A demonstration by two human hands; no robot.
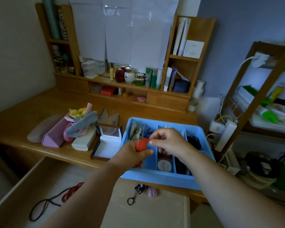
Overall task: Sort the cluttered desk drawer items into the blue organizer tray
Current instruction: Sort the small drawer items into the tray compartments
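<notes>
A blue organizer tray (156, 177) with several compartments sits on the desk's front edge, holding crumpled paper, dark cords and a round white item. Over its left side my left hand (132, 153) grips a small orange-red pouch with a green tip (141, 143). My right hand (169, 141) pinches the pouch's upper right corner between thumb and finger. Below, the open drawer (31, 186) holds a red bead string (72, 190) on a black cord, a black keychain with a metal clasp (135, 194) and a small pink item (152, 192).
Left of the tray on the wooden desk lie an open white-lined box (109, 144), a cream case (85, 139), a pink triangular case (53, 136) and a cloth pile (82, 120). A shelf of bottles stands behind. A cluttered rack with a power strip (225, 135) stands right.
</notes>
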